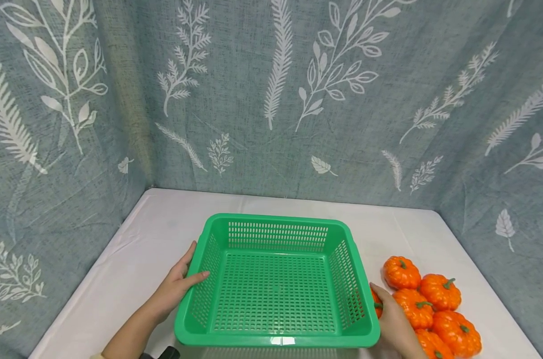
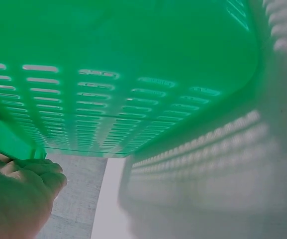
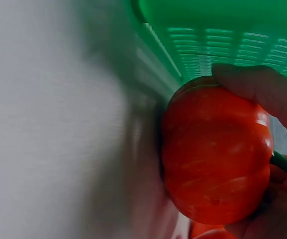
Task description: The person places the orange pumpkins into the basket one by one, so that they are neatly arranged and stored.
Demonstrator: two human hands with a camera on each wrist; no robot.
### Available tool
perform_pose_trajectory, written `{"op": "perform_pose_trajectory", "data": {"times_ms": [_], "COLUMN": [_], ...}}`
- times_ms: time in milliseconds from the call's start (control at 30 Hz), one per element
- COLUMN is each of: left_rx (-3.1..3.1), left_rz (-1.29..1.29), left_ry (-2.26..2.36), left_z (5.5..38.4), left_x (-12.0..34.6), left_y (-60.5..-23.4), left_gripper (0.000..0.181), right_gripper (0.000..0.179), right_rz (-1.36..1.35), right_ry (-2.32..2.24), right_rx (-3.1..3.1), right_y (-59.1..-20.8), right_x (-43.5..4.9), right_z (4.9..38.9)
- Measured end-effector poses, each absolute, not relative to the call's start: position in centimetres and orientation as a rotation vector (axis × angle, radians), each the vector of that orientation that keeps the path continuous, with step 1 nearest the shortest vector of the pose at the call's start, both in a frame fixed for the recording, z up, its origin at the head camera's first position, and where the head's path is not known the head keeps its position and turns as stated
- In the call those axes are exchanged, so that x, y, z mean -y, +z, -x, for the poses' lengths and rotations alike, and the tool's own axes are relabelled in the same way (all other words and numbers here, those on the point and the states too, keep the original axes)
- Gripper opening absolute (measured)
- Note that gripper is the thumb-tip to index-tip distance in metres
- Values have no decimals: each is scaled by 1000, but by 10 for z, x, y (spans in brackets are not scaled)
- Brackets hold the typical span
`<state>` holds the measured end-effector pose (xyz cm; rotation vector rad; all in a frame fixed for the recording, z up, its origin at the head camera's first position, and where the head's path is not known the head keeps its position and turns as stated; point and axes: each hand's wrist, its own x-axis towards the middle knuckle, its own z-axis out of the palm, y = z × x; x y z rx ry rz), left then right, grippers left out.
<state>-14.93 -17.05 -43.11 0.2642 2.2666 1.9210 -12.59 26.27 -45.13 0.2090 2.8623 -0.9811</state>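
A green plastic basket [image 1: 277,341] with slotted walls stands in the middle of the head view, its inside bare. My left hand [image 1: 176,286] grips its left rim, thumb over the edge; the left wrist view shows those curled fingers [image 2: 46,174] below the slotted wall. Close against the basket's right side, my right hand [image 1: 393,319] holds a small orange pumpkin [image 3: 218,154] with a green stem. From the head view that pumpkin is mostly hidden behind the basket wall and the hand. In the right wrist view the thumb lies across its top.
Several more orange pumpkins [image 1: 457,333] lie grouped at the right of the white table [image 1: 163,219], just beyond my right hand. A grey-green curtain [image 1: 244,149] with white leaf prints closes off the back and both sides.
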Motion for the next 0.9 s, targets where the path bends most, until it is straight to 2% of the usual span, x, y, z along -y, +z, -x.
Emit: {"op": "perform_pose_trajectory", "data": {"times_ms": [133,533,900], "left_rx": [-2285,-2270,-2282], "left_rz": [-294,-301,-302], "left_ry": [1868,1865,1871], "left_z": [150,148,148], "left_x": [171,173,173], "left_y": [-429,-428,-431], "left_gripper": [81,81,79], "right_gripper": [99,95,98], "right_rz": [-267,-164,-78], "right_ry": [-955,-878,-843], "right_rx": [-2844,-3018,-3043], "right_y": [-444,-410,-382], "right_x": [-263,-272,-280], "right_z": [128,126,134]}}
